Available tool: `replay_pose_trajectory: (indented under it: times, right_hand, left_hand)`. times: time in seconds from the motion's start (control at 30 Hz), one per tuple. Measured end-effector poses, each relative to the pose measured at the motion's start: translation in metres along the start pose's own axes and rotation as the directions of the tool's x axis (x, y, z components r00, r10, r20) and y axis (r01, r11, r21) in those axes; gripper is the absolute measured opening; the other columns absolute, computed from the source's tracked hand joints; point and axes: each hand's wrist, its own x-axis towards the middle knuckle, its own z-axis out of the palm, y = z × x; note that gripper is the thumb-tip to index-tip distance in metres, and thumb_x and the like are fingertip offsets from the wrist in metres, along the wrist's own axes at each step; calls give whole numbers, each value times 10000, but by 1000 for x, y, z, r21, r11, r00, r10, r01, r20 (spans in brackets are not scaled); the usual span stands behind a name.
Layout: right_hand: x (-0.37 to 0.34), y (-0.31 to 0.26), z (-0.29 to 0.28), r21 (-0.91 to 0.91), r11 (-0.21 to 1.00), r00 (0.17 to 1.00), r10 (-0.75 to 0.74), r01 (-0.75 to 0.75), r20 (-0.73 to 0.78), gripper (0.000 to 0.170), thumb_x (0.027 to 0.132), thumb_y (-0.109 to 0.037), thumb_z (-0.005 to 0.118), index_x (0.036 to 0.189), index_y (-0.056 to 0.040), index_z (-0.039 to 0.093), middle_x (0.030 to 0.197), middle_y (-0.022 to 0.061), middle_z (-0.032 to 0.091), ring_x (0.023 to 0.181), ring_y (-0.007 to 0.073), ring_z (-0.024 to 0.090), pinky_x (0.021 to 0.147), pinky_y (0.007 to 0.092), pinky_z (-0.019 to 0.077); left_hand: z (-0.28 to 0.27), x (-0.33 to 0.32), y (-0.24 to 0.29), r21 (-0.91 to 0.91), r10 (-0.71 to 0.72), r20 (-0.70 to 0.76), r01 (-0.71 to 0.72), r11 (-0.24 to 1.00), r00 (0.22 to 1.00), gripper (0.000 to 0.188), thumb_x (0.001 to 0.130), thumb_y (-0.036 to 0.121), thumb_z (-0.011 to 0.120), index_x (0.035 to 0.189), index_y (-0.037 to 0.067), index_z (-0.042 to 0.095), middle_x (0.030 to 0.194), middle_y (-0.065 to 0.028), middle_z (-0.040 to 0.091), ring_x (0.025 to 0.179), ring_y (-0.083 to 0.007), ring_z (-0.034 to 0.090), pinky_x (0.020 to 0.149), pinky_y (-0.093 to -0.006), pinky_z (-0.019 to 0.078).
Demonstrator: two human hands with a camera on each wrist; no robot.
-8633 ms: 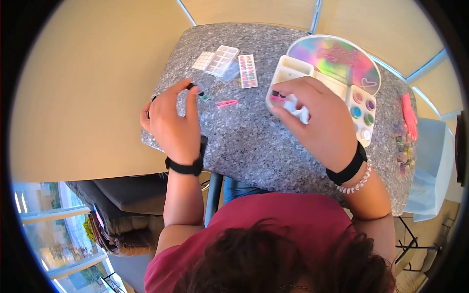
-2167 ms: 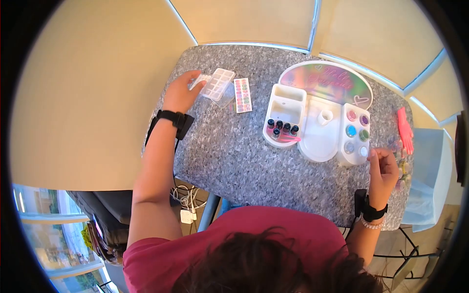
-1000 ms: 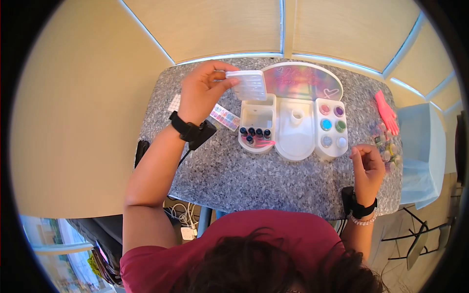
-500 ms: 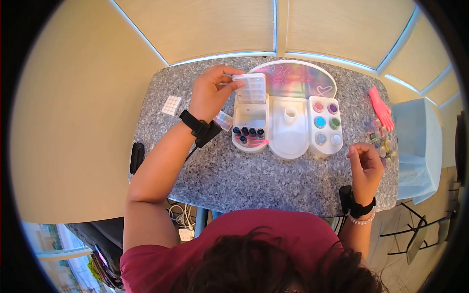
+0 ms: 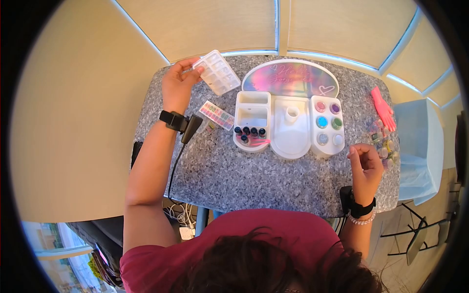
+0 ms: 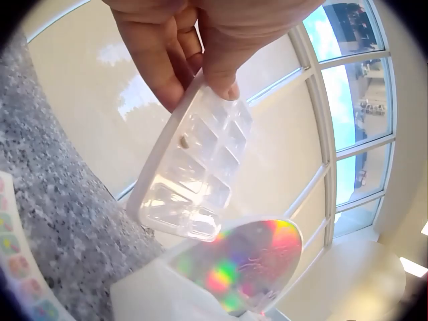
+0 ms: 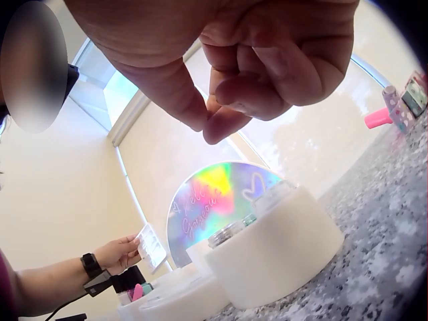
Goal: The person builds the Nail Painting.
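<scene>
The white manicure organizer (image 5: 290, 140) bore pink script on its iridescent arched back panel (image 5: 299, 87): "Hello" (image 5: 288, 69) ran along the panel's upper part, with "Gorgeous" (image 5: 291, 78) below it. A small outlined heart (image 5: 273, 68) stood toward the panel's upper left, a larger white heart (image 5: 326, 90) at its lower right. The left wrist view left the panel's lettering too faint to read.

Beside the white organizer's (image 5: 289, 141) left edge, a compartment case (image 5: 218, 73) is pinched by the left hand (image 5: 178, 88). Also left of the organizer, a patterned sheet (image 5: 216, 115) is seen. In the organizer, dark-capped bottles (image 5: 254, 131) are held on the left, round pots (image 5: 321, 122) on the right. Off its right side, the right hand (image 5: 367, 167) is held with fingers curled; farther right, a pink model hand (image 5: 383, 109) is laid.
</scene>
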Motion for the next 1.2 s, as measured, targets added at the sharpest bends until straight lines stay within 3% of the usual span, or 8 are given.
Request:
replay_pose_trajectory:
  times: [0.1, 0.2, 0.63, 0.77, 0.97, 1.07, 1.13, 1.2]
  right_hand:
    - [1, 1, 2, 2, 1000, 1000, -7, 7, 2, 52, 1059, -45, 758, 1080, -4, 734, 938, -8, 743, 813, 35, 634, 750, 217, 496]
    - [0, 2, 4, 1, 1000, 1000, -9, 9, 10, 51, 1059, -43, 758, 1080, -3, 734, 939, -6, 745, 817, 36, 639, 752, 216, 497]
    - [-5, 3, -5, -2, 1000, 1000, 17, -18, -10, 51, 1064, -44, 753, 1081, -1, 732, 940, -10, 737, 837, 36, 642, 764, 212, 496]
    - [-5, 2, -1, 9, 1000, 1000, 11, -11, 4, 50, 1062, -43, 755, 1080, -1, 733, 933, -14, 735, 826, 31, 634, 754, 211, 490]
    - [-4, 2, 0, -25, 1000, 1000, 10, -10, 5, 48, 1060, -41, 757, 1078, -3, 735, 923, -18, 736, 802, 25, 619, 735, 211, 480]
    - [-4, 3, -1, -32, 999, 1000, 12, -11, 5, 48, 1060, -41, 758, 1080, -4, 736, 926, -18, 737, 807, 25, 622, 738, 211, 482]
    - [-4, 3, 0, -17, 1000, 1000, 12, -12, -4, 49, 1059, -42, 760, 1081, -4, 737, 927, -17, 737, 810, 27, 625, 741, 212, 485]
    - [-4, 3, -1, -13, 1000, 1000, 18, -18, -3, 49, 1059, -41, 760, 1081, -4, 738, 927, -17, 737, 811, 29, 627, 743, 212, 487]
  left_hand:
    - [11, -12, 0, -159, 86, 100, -69, 985, 991, 279, 1018, 17, 799, 1287, -16, 732, 1216, -142, 799, 1052, -179, 791, 924, -316, 652]
    - [28, -24, 4, -161, 86, 193, -55, 985, 977, 281, 1020, -22, 783, 1295, -7, 726, 1262, -129, 785, 1111, -189, 772, 967, -318, 632]
    - [58, -28, -2, -17, 33, 330, -29, 999, 944, 268, 1029, -43, 759, 1295, -15, 736, 1252, -132, 806, 1129, -190, 775, 987, -326, 627]
    - [61, -31, 5, 52, -13, 311, -3, 999, 950, 266, 1028, -38, 761, 1293, -20, 737, 1266, -140, 805, 1130, -193, 777, 989, -327, 628]
    - [58, -29, 0, 13, -27, 327, 24, 1000, 945, 297, 1029, -12, 773, 1324, 1, 740, 1261, -138, 807, 1128, -186, 777, 989, -323, 627]
    - [51, -27, 6, 96, -47, 249, 24, 995, 967, 303, 1039, 22, 776, 1339, 7, 739, 1254, -134, 807, 1111, -181, 778, 988, -320, 626]
    - [37, -12, 2, -2, 38, 69, -38, 999, 997, 268, 1020, 41, 803, 1286, 17, 778, 1180, -134, 834, 994, -145, 793, 877, -283, 624]
    - [21, 3, -6, -23, 78, 76, -76, 997, 994, 292, 1019, 55, 808, 1303, -1, 769, 1182, -126, 829, 990, -149, 795, 878, -293, 633]
